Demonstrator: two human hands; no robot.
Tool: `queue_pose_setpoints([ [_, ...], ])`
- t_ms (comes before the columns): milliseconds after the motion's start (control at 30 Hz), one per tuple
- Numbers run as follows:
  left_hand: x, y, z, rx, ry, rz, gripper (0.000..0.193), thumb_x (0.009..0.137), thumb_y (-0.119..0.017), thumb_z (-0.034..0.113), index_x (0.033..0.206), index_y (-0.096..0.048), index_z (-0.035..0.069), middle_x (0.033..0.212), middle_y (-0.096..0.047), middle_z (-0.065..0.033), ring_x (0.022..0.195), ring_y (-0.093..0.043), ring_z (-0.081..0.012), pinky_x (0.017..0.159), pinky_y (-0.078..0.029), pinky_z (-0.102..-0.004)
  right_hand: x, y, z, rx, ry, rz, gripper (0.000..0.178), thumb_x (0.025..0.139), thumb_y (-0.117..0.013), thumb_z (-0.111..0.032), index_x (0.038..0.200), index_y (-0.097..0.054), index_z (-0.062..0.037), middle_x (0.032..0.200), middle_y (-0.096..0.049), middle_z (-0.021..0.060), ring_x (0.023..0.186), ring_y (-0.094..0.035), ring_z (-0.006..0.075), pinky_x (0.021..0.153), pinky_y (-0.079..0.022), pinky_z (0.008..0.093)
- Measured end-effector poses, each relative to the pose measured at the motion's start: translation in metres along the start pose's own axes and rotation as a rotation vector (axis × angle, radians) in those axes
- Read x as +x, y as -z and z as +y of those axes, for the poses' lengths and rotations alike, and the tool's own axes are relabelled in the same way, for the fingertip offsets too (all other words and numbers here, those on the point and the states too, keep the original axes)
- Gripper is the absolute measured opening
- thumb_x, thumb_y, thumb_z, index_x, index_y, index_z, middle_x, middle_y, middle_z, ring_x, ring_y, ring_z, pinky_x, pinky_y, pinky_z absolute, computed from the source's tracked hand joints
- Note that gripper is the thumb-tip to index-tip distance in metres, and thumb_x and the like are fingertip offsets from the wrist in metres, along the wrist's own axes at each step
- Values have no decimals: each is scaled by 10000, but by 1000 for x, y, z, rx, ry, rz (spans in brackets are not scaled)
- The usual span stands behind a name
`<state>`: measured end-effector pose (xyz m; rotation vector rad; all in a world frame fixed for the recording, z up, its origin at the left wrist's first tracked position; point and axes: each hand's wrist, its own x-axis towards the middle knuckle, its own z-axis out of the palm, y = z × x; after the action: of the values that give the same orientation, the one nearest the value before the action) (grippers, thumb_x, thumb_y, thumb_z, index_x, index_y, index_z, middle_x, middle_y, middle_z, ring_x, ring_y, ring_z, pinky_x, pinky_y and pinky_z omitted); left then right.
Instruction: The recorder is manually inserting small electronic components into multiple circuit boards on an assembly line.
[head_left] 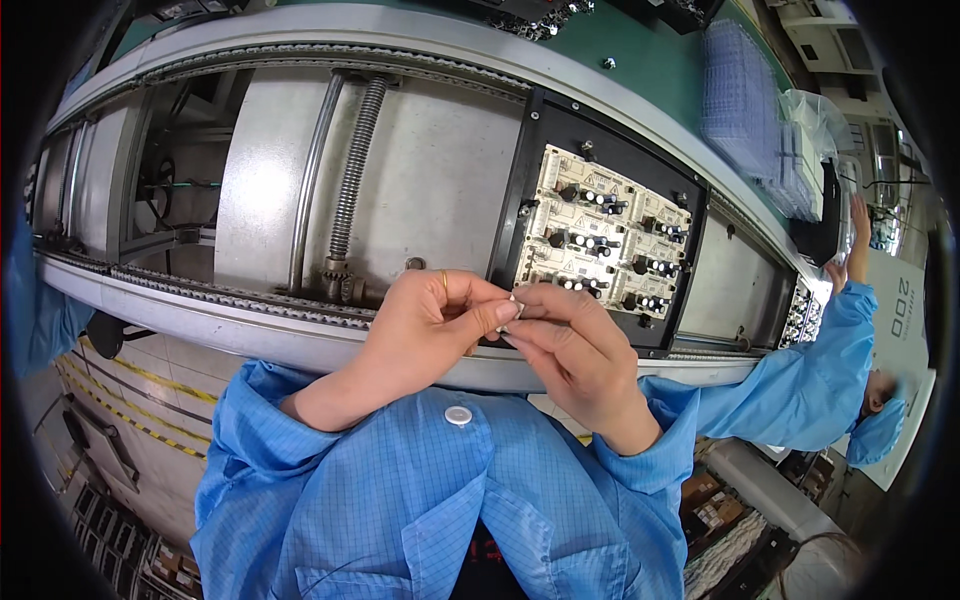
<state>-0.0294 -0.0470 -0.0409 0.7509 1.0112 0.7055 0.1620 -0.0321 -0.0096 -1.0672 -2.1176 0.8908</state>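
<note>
Both hands meet above the near rail of the conveyor, fingertips pinched together. My left hand (432, 325), with a ring on one finger, and my right hand (575, 350) close on a small whitish piece (514, 305), mostly hidden by the fingers; its kind cannot be made out. Just beyond my right hand lies a cream circuit board panel (610, 232) in a black carrier frame (520, 190). Rows of capacitors and other small parts stand upright on the panel. My fingers are over the frame's near left corner.
The conveyor's rails (430, 372) run left to right, with a threaded rod (355, 180) between them. Clear plastic trays (740, 100) are stacked on the green bench (640, 55) behind. At the right, a co-worker in blue (810, 380) reaches over the line near another board (803, 312).
</note>
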Motion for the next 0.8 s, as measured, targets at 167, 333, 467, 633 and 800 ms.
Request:
queue_pose_setpoints([
  [167,6,-3,-1,-117,71,11,225,991,-581,175,1079,-665,-15,845,-687,-52,684,-561,-47,591,-452,-182,5,22,18,-209,-59,-25,432,687,-792,47,1085,-643,-31,1121,-637,134,933,-635,250,795,-536,310],
  [333,12,0,-3,-41,-24,115,241,996,-561,146,1147,-624,-30,940,-697,-85,855,-631,-85,753,-499,-217,14,23,32,-389,-85,-84,428,701,-754,52,1090,-597,-35,989,-656,74,948,-566,280,795,-500,362],
  [467,11,0,-4,-31,-39,124,225,999,-545,129,1139,-625,-28,939,-693,-83,856,-629,-85,747,-498,-215,26,26,26,-527,64,-175,426,717,-730,24,1106,-571,-39,952,-647,70,955,-549,300,824,-451,402],
  [633,10,-4,-4,-29,-57,135,206,988,-537,82,1139,-620,-30,937,-682,-75,861,-621,-81,746,-494,-217,27,23,21,-600,75,-218,432,723,-716,-5,1124,-562,-53,933,-648,69,953,-548,303,831,-417,422],
  [800,12,-9,-19,35,-155,182,199,961,-558,53,1127,-612,-42,908,-659,-59,834,-599,-81,732,-484,-220,28,22,19,-597,92,-211,438,713,-720,-7,1119,-564,-57,897,-643,69,941,-551,291,811,-414,418],
])
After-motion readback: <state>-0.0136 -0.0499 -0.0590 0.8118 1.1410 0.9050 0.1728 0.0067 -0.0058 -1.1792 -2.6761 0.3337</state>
